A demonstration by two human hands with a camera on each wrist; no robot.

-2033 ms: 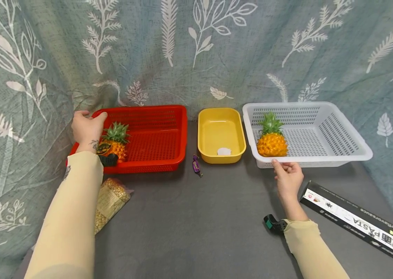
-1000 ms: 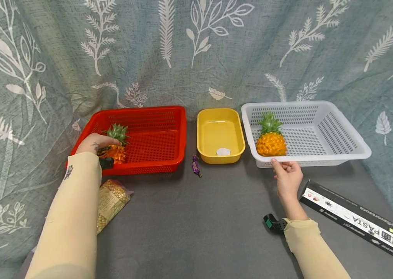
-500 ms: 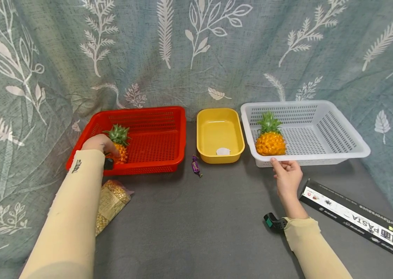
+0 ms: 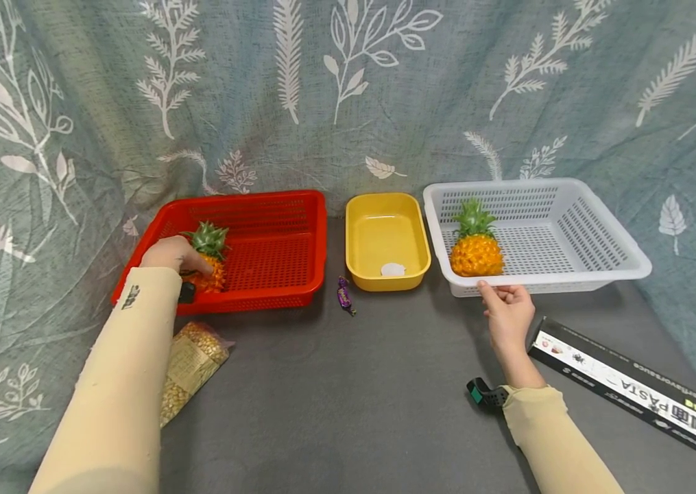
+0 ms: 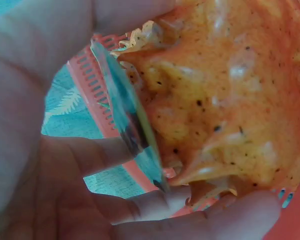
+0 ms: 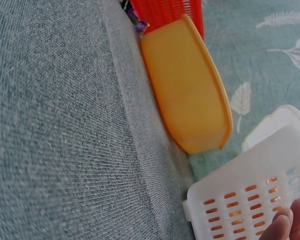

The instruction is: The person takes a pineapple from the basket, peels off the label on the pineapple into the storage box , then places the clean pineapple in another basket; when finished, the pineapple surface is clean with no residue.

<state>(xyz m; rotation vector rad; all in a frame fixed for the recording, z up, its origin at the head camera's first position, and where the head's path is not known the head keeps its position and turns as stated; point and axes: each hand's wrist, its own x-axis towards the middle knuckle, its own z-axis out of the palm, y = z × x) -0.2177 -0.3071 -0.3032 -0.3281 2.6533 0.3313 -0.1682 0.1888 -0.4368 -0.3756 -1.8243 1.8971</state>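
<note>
Left hand (image 4: 176,256), frame left: fingers curled round pineapple (image 4: 217,276) inside red basket (image 4: 261,300) | Right hand (image 4: 510,318), right of centre: pinching white basket (image 4: 570,278) by its near rim | Progress: grips apparently made; pineapple not lifted out

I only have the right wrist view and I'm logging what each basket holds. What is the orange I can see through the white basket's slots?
Observer: A pineapple with green leaves, lying in the left end of the white basket.
Operator: And the left grip? My view doesn't show it.
Observer: It holds a second pineapple, inside the red basket.
Operator: Is anything lying to the right of the right grip?
Observer: Yes, a long black-and-white box marked PASTA lies slantwise on the table.
</note>
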